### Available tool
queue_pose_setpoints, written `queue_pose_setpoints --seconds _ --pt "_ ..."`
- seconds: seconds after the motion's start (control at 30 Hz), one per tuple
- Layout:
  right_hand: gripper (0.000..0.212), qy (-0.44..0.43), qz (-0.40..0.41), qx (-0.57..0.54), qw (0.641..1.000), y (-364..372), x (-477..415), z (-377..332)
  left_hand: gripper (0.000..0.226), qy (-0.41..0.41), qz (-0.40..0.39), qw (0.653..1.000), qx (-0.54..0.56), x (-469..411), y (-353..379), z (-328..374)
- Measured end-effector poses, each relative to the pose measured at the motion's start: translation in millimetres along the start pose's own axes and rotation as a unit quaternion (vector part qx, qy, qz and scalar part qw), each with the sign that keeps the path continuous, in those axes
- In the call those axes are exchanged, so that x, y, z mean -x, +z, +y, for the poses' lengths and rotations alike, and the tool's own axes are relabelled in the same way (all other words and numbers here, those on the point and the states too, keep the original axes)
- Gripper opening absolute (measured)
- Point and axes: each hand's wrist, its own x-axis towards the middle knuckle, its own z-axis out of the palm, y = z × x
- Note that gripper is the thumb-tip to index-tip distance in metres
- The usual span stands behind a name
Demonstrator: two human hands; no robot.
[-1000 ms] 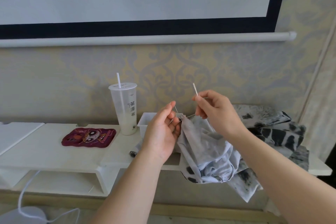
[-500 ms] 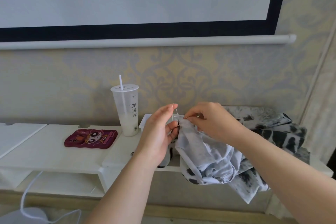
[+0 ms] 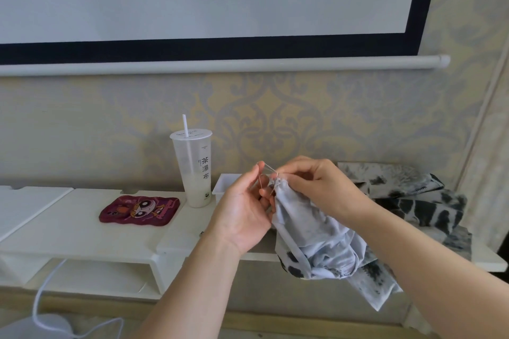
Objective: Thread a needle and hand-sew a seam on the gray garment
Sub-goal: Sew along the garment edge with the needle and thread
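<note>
As my left hand [image 3: 245,209] pinches the raised edge of the garment [image 3: 311,231], thread [image 3: 268,168] slanting up-left from the cloth to its forefinger, my right hand [image 3: 316,184], fingertips [image 3: 285,172] clamped on that edge just beside, sits nearer the stitch; needle not discernible.

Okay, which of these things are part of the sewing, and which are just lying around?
In use: gray garment, thread, left hand holding thread, right hand pinching garment.
Lying about: drink cup, red phone case, white tray.
</note>
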Motion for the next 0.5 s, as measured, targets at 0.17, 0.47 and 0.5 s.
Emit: queue_pose_setpoints --seconds 0.17,0.47,0.5 --pt "0.014 0.005 0.118 -0.048 0.992 6.5 -1.9 4.0 0.015 0.064 0.011 0.992 -0.110 -1.9 0.4 -6.9" --pt "0.018 -0.106 0.127 0.272 0.948 2.2 -1.3 13.7 0.014 0.203 0.074 0.942 -0.256 1.6 1.2 -1.8" --pt "0.017 -0.112 0.123 0.281 0.945 1.8 -0.9 14.2 0.016 0.204 0.078 0.942 -0.257 2.1 1.3 -1.8"
